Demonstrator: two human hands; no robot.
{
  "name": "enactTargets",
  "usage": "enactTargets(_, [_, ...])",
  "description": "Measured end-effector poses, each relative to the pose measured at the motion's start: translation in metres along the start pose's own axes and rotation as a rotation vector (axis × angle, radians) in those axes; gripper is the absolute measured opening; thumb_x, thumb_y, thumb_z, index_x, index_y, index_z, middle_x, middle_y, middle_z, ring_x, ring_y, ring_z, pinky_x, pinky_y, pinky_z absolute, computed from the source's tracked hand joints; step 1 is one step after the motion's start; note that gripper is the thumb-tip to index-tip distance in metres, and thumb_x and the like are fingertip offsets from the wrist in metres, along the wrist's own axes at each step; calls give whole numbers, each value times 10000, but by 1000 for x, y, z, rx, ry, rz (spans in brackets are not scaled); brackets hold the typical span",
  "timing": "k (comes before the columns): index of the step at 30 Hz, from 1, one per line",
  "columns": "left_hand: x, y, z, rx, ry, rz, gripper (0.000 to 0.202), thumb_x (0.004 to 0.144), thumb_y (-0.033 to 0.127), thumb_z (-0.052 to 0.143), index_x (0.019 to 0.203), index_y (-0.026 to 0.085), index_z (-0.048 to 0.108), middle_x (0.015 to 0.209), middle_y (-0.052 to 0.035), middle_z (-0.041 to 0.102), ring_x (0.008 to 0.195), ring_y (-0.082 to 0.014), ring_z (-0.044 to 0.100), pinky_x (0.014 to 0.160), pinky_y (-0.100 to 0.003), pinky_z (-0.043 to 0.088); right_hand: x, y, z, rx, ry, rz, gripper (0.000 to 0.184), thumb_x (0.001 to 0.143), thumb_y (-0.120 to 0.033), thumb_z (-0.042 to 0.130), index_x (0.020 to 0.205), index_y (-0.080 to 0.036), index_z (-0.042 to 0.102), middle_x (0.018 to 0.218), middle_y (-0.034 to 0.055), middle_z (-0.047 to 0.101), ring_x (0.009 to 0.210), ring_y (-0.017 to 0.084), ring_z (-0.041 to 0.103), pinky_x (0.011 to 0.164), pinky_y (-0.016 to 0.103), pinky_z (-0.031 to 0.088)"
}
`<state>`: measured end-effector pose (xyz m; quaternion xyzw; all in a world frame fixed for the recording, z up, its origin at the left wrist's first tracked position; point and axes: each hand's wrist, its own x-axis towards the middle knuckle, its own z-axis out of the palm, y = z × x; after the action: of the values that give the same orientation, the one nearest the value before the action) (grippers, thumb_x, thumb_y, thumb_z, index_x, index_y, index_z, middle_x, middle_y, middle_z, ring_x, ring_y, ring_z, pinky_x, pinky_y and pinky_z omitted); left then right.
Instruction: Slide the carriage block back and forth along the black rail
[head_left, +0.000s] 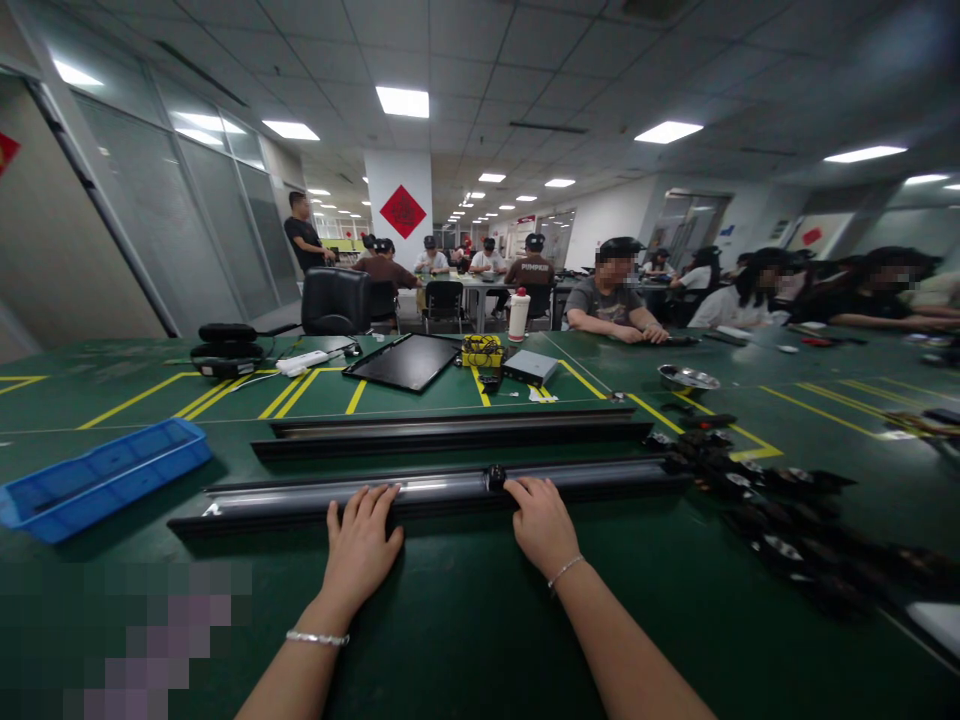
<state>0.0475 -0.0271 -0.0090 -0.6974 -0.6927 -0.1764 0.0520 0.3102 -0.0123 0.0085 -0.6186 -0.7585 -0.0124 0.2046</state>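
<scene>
Two long dark metal rails lie across the green table. My left hand [362,540] rests on the near rail [435,489], its fingers spread flat over the rail's front edge. My right hand [541,520] lies on the same rail a little to the right, fingers curled over its top beside a small black fitting [494,477] that sits in the rail's groove. The far rail [450,434] lies parallel behind, untouched. Both wrists wear thin bracelets.
A blue plastic tray [105,475] sits at the left. A heap of small black parts [780,520] lies at the right, with a metal bowl [688,378] behind. A black panel [409,361], yellow box [481,351], grey box [530,366] and white bottle [518,314] stand further back. Several people sit at tables beyond.
</scene>
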Motion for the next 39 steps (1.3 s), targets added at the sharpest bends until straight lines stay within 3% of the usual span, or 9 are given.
enactTargets(8, [-1, 0, -1, 6, 11, 10, 499, 738, 263, 431, 1237, 275, 436, 1280, -42, 486, 1233, -243, 328, 1034, -561, 82, 1, 2, -2, -22, -4, 21, 436, 732, -97, 417, 1115, -244, 567, 1138, 67, 555, 1096, 185, 444, 1010, 368, 201])
enactTargets(27, [0, 1, -2, -4, -4, 3, 497, 740, 263, 423, 1237, 278, 436, 1282, -45, 486, 1238, -239, 326, 1035, -555, 87, 3, 36, -16, -49, 73, 133, 357, 736, -90, 400, 949, -238, 645, 1160, 64, 546, 1119, 199, 430, 980, 408, 248])
enactTargets(39, [0, 0, 0, -1, 5, 5, 499, 742, 258, 421, 1240, 271, 436, 1285, -42, 484, 1237, -238, 321, 1036, -556, 86, 4, 44, -12, -43, 115, 136, 367, 733, -70, 392, 922, -239, 656, 1165, 57, 539, 1124, 199, 427, 986, 416, 251])
